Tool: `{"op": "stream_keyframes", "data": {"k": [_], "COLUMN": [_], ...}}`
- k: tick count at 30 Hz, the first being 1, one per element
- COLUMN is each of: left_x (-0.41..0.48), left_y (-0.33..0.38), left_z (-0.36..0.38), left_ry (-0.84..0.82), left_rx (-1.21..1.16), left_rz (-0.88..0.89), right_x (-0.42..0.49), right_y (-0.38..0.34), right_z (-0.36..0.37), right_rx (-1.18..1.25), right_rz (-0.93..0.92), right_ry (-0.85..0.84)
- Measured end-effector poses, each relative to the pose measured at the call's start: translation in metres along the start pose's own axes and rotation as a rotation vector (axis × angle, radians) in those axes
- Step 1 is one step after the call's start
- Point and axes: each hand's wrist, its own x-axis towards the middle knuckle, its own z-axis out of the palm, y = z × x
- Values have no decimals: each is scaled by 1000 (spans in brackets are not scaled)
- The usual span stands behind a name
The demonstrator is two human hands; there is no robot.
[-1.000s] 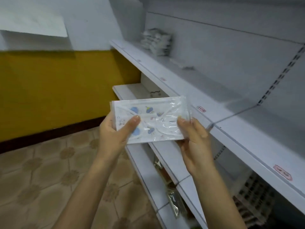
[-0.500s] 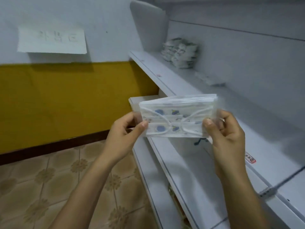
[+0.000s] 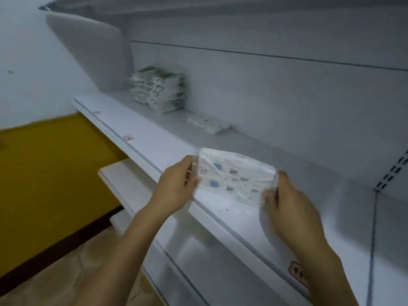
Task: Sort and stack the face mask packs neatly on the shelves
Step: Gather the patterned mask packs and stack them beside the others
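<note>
A clear plastic pack of white face masks with blue prints (image 3: pixel 234 175) is held just above the front part of the white shelf (image 3: pixel 159 149). My left hand (image 3: pixel 176 188) pinches its left end and my right hand (image 3: pixel 284 202) pinches its right end. Farther back on the same shelf, a stack of green-and-white mask packs (image 3: pixel 157 92) stands against the back panel. A single flat pack (image 3: pixel 208 123) lies to the right of that stack.
A white end panel (image 3: pixel 88 54) closes the shelf's far left. Lower shelves (image 3: pixel 123 180) jut out beneath. Red price tags (image 3: pixel 128 137) sit along the shelf's front rail. A yellow wall (image 3: pixel 44 173) and tiled floor lie to the left.
Both hands have carried the pack up and forward, from in front of the shelving to just over the shelf. The view has tilted upward toward the stack.
</note>
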Motion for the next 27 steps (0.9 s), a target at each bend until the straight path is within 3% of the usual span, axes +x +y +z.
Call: {"op": "stream_keyframes", "data": {"k": [2,6,11,15,17,20,23,27], "left_x": [9,40,97,159,193,249,304,352], "left_y": [-11,-15,-32,-68,-88,-120,-147,-173], "left_z": [14,19,4,-17,-26,-36,-29,4], "left_ry": [-75,-119,-252,-197,-130,-74,-118,-170], "left_rx": [3,-70,-406,-494,-489,-626,-573,-287], "left_rz": [-19,28,94,189,200,104,58,145], "right_x": [-1,4,36,88,126,191,241,284], "right_y": [4,-1,-36,-75,-90,-109,-118,-121], "right_z": [0,-7,-5,10,23,47,75,103], "right_rx": [-121,-103,-207,-358,-243,224,647,725], "right_rz": [25,84,99,47,126,258,432,604], "right_ry": [-51,-20,36,145,123,135,199,212]}}
